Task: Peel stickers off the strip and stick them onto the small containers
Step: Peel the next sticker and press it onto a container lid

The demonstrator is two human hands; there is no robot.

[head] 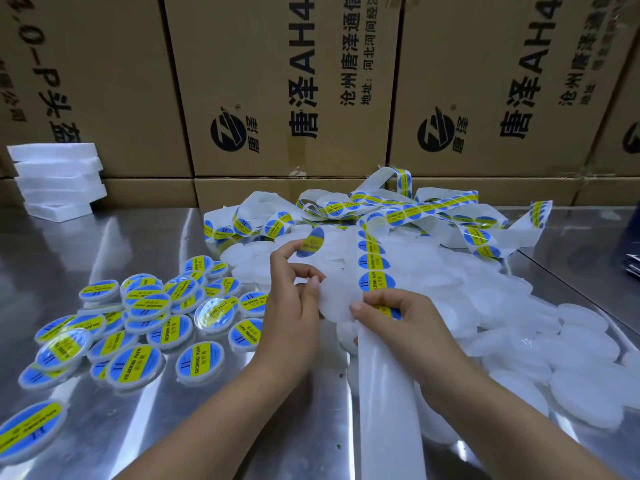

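A blue and yellow round sticker [312, 242] clings to the fingertips of my left hand [294, 299], lifted clear of the strip. The same hand's lower fingers curl round a small white round container [334, 299]. My right hand [394, 317] pinches the white backing strip [375, 268], which carries a row of stickers and runs down toward me as bare paper [388, 393]. The strip tangles into a pile [398, 209] behind.
Several labelled containers [138, 323] lie on the steel table [86, 244] at the left. Unlabelled white containers [536, 341] heap at the right. Stacked white foam blocks [59, 178] stand at back left. Cardboard boxes [287, 84] wall off the back.
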